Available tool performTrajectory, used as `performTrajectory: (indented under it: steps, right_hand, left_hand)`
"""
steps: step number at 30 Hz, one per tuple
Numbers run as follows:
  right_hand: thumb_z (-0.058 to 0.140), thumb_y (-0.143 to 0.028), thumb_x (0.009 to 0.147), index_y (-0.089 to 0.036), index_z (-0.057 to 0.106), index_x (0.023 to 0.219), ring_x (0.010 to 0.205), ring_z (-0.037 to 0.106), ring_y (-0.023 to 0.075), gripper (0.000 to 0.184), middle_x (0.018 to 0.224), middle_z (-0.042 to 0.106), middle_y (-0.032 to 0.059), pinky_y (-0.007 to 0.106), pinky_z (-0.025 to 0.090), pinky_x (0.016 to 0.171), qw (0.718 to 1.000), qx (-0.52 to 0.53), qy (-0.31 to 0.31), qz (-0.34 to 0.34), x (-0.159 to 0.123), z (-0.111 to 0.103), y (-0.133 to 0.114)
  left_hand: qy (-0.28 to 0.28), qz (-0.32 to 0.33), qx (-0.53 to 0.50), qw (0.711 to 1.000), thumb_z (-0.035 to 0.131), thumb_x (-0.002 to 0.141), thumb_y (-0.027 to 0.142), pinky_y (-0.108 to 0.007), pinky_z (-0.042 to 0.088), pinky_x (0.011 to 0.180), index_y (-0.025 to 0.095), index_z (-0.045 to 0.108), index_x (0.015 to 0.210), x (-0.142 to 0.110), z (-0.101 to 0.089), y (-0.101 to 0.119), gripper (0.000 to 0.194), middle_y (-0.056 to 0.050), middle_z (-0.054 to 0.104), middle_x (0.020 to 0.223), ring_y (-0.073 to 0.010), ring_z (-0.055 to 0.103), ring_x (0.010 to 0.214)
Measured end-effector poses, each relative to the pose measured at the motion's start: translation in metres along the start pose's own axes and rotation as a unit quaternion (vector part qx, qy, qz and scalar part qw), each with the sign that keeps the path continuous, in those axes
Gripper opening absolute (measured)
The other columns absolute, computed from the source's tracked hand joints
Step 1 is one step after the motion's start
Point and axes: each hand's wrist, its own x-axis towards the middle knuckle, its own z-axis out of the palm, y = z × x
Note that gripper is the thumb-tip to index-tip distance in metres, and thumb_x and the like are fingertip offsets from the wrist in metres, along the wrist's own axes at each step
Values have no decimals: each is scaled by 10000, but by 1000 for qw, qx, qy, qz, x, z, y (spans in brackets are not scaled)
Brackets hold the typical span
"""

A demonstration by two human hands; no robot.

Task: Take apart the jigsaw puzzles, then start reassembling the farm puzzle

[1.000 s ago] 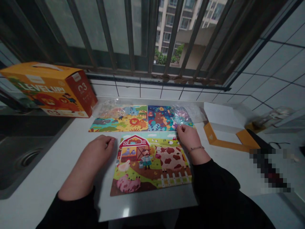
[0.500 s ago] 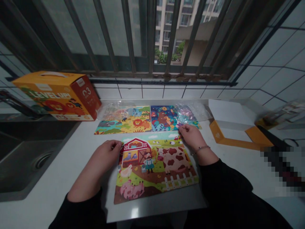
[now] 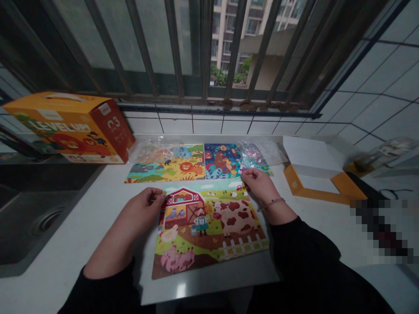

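At the farm puzzle (image 3: 209, 248), left hand (image 3: 139, 213) and right hand (image 3: 260, 185) half-close, fingertips touching its edge.

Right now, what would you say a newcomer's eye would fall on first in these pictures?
The bright farm-scene puzzle stands out first, lying on the white counter with the left hand and right hand at its far edge. Beyond it lie a lion puzzle and a bear puzzle, and an orange LEVEL UP! box sits far left.

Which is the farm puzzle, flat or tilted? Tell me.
Flat: the farm puzzle lies spread on the grey board, left hand and right hand at its edges.
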Motion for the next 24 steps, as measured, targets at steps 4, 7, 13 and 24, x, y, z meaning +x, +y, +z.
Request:
performTrajectory:
  steps: [4, 7, 13, 24]
  right_hand:
    - [731, -414, 811, -181, 725, 1008, 636, 647, 161, 305, 782, 720, 8, 281, 503, 609, 1000, -1, 0, 0, -2, 0, -3]
    - [722, -366, 812, -183, 727, 1028, 645, 657, 163, 284, 821, 736, 19, 282, 501, 610, 1000, -24, 3, 1, -2, 0, -5]
    - [736, -298, 812, -177, 716, 1081, 743, 704, 173, 296, 936, 780, 56, 294, 546, 694, 999, -37, 0, -5, -2, 1, -5]
    - [715, -366, 864, -197, 675, 1189, 615, 638, 162, 369, 759, 723, -14, 269, 475, 595, 998, -56, -32, -1, -6, 0, -7]
  left_hand:
    - [5, 3, 4, 1000, 560, 873, 581, -440, 568, 798, 222, 691, 1021, 0, 1, -2, 410, -128, 833, 1030, -335, 769, 940]
    - [5, 2, 11, 1000, 561, 871, 595, -430, 561, 793, 229, 703, 1021, 0, 1, -2, 421, -114, 833, 1020, -332, 766, 936]
    - [7, 16, 25, 1000, 561, 883, 609, -426, 550, 799, 233, 721, 1034, 2, 3, -5, 436, -108, 824, 1013, -323, 759, 904]
    - [2, 12, 17, 1000, 577, 871, 570, -422, 561, 810, 235, 712, 1050, 3, 4, -3, 403, -106, 830, 1053, -318, 764, 947]
